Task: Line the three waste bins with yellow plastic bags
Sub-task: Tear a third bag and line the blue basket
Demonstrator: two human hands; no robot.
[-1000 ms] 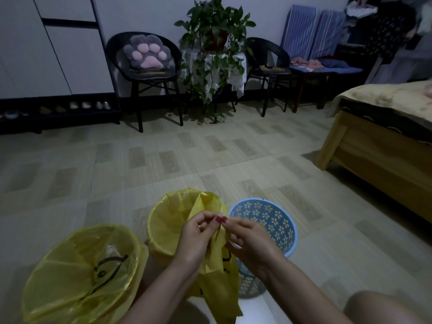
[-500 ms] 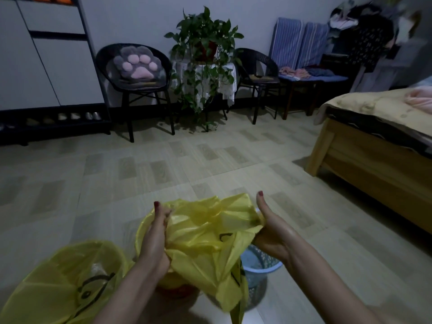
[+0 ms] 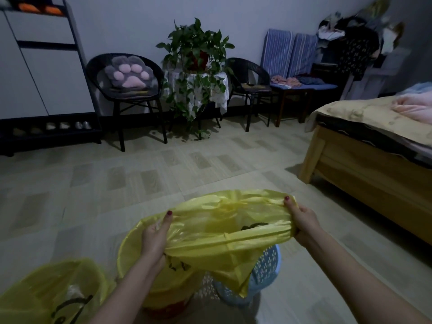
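A yellow plastic bag is stretched wide between my two hands, its mouth pulled open above the bins. My left hand grips its left edge and my right hand grips its right edge. Under the bag stands a blue perforated bin, mostly hidden and showing no liner. Left of it is a middle bin lined in yellow. A third bin, also lined in yellow with a black print, sits at the bottom left.
A wooden bed stands close on the right. Two black chairs, a potted plant on a small table and a white cabinet line the far wall. Tiled floor lies between them and the bins.
My hands have moved apart, pulling the bunched bag wide open. The view has tilted up, and the bins now sit lower in the frame.
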